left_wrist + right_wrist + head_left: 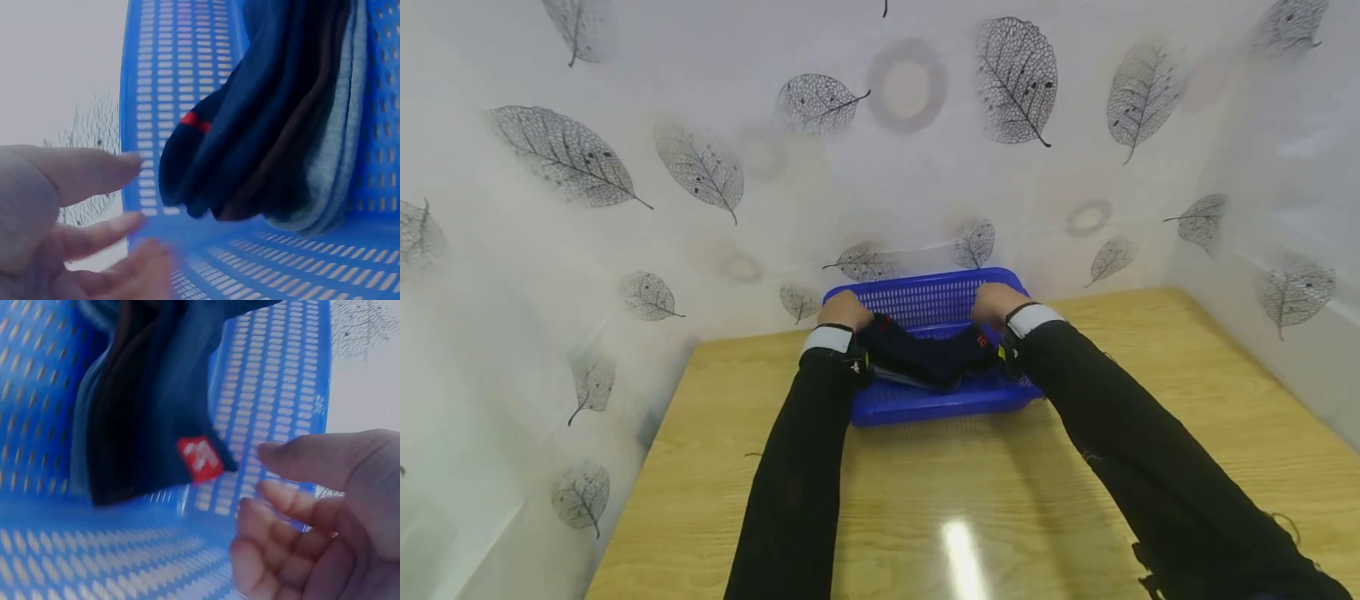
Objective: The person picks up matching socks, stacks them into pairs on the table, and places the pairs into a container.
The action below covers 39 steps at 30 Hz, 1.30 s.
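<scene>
Inside a blue plastic basket (936, 408) lies a row of folded socks, with a navy sock (917, 350) at the far side. In the left wrist view this navy sock (250, 119) has a red stripe near its toe; a dark brown sock and a light grey sock (350, 125) lie beside it. My left hand (847, 310) is just off the toe end, thumb and fingers apart with nothing between them. At the cuff end, beside a red patch (200, 459), my right hand (306, 512) has loosely bent fingers, thumb apart, and holds nothing.
The basket stands on a light wooden table (910, 500), close to its back edge. White sheeting printed with grey leaves (1015, 79) hangs behind the table and along both sides. Slotted basket walls (181, 75) rise around the socks.
</scene>
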{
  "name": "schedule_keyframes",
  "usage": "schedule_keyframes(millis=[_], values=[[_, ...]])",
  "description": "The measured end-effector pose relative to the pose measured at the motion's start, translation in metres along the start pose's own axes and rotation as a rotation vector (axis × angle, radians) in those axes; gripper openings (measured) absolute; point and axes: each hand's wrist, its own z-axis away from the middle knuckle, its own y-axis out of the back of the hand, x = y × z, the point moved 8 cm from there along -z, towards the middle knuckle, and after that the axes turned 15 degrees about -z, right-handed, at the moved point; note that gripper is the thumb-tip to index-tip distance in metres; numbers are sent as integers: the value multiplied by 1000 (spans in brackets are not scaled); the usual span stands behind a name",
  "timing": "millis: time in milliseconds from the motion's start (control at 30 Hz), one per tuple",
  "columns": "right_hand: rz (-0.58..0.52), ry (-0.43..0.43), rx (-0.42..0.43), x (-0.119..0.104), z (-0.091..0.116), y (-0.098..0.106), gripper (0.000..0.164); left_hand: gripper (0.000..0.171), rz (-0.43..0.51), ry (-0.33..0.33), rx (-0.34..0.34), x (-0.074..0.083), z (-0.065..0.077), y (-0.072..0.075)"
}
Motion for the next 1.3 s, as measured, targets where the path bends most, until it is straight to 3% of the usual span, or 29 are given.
schedule_keyframes(millis=[33,100,133,200,333,467,600,700,967,1067,1133,1233,1300], values=[[-33,30,-20,-5,-1,-4,16,23,-10,-43,3,7,-2,0],[-123,47,-94,-9,-2,-16,18,20,0,-128,-65,25,9,-1],[-149,43,-144,-11,-2,-24,20,23,-9,-178,-108,32,12,-6],[-165,8,-216,-12,-1,-39,20,23,2,-197,-234,37,23,-18],[-13,-36,-238,-12,0,-56,34,29,-39,-106,-391,34,40,-36],[145,-68,-199,-11,-4,-65,47,30,-47,-17,-410,29,49,-41],[318,-62,-187,-7,-11,-72,57,34,-99,-6,-432,30,58,-40],[362,-58,-175,-5,-16,-75,62,36,-129,-17,-446,32,63,-36],[317,-105,-202,6,-12,-80,49,50,-132,-81,-456,41,72,-35],[200,-100,-229,12,-10,-72,50,56,-77,-122,-472,44,70,-39],[70,-73,-235,13,-10,-61,53,53,-28,-182,-454,44,65,-36],[-74,49,-182,5,-4,-26,45,43,23,-270,-303,36,56,-8],[-91,149,-71,1,4,10,37,37,33,-267,-138,17,52,21]])
